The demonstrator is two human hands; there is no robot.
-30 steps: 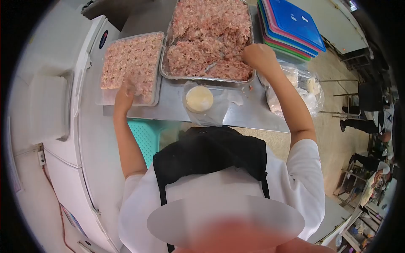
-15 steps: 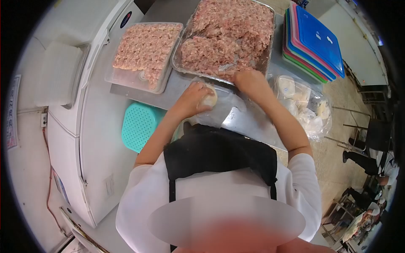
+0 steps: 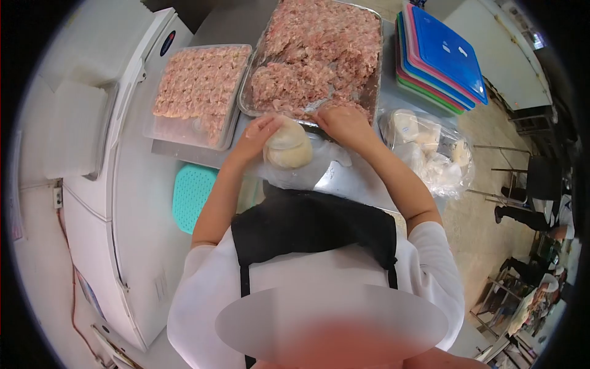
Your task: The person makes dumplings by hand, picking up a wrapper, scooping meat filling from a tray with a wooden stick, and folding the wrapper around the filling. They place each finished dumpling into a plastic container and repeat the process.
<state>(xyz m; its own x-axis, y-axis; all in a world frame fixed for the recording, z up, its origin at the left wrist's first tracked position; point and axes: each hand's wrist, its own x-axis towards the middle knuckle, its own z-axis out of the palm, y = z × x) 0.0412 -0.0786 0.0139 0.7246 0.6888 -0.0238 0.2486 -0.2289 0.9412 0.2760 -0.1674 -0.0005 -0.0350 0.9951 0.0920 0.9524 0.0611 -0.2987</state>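
Dough wrapper (image 3: 285,131), round, far edge toward meat tray (image 3: 374,81), pinched by left hand (image 3: 255,138), right hand (image 3: 343,125) at tray, grip unclear

A grey metal desk (image 3: 230,27) bears a large, deep meat tray (image 3: 245,106). Left of that tray lies a clear box (image 3: 172,129) of portioned meat; right of it, a stack of coloured lids (image 3: 448,55), blue uppermost. Nearer the wearer than the tray is clear plastic (image 3: 286,178) under pale rounds (image 3: 290,154), and to its lower right, a filled clear bag (image 3: 430,147).

Meat tray (image 3: 376,74) cut off at top; distant person (image 3: 541,222) too small for detail.
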